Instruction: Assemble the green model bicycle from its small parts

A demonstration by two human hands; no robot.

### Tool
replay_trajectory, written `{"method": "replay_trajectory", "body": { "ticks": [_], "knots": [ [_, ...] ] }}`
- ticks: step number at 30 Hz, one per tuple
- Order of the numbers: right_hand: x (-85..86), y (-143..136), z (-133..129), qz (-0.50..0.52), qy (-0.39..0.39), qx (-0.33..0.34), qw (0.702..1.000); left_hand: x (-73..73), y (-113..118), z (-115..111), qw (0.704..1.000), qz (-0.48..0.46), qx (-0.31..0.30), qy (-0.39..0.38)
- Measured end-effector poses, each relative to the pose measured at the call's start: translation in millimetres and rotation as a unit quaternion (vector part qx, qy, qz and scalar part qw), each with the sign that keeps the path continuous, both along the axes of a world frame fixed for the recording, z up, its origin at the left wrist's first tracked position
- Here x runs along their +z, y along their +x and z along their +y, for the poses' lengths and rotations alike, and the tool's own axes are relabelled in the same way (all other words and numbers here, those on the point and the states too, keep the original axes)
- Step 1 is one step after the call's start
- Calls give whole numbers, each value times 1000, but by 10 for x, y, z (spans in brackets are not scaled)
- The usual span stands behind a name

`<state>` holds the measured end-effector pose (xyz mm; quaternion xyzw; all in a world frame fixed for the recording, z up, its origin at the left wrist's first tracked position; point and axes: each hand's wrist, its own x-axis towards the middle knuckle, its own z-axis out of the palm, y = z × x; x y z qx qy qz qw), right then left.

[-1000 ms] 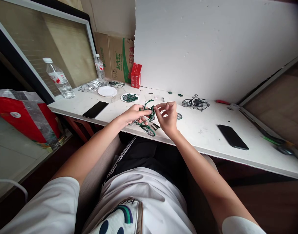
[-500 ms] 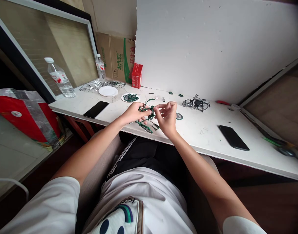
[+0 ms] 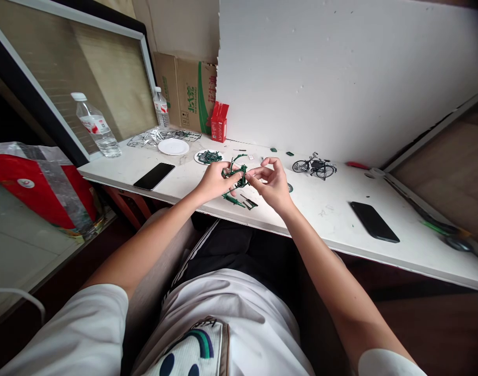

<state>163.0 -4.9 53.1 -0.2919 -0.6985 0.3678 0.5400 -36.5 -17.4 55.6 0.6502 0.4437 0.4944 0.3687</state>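
Observation:
My left hand (image 3: 216,181) is closed around a partly built green model bicycle (image 3: 239,175), held just above the table near its front edge. A curved green piece sticks up from the model, and its lower end hangs below my fingers. My right hand (image 3: 273,187) pinches at the model's right side with thumb and forefinger, its other fingers raised. Whether a small part sits in that pinch is hidden. Below the hands lies a thin dark tool with green handles (image 3: 250,202), perhaps tweezers. A spoked wheel (image 3: 290,187) shows partly behind my right hand.
A finished black model bicycle (image 3: 315,166) stands to the right. Phones lie at right (image 3: 375,221) and left (image 3: 154,176). Green parts fill a small plate (image 3: 208,156) near a white plate (image 3: 174,147). Behind are a red box (image 3: 219,122), a carton (image 3: 188,94) and a water bottle (image 3: 97,126).
My right hand has shifted slightly right and down, covering more of the loose wheel. The green model has turned a little, and its lower end now shows narrower.

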Motion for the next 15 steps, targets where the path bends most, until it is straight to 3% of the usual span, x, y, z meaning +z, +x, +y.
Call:
{"method": "replay_trajectory", "body": {
  "ticks": [9,15],
  "knots": [
    [41,-62,-154,3,117,-89,989,75,41,-101,999,19,-11,27],
    [-19,-133,-218,10,187,-139,972,154,78,-210,999,21,-6,36]
  ]
}}
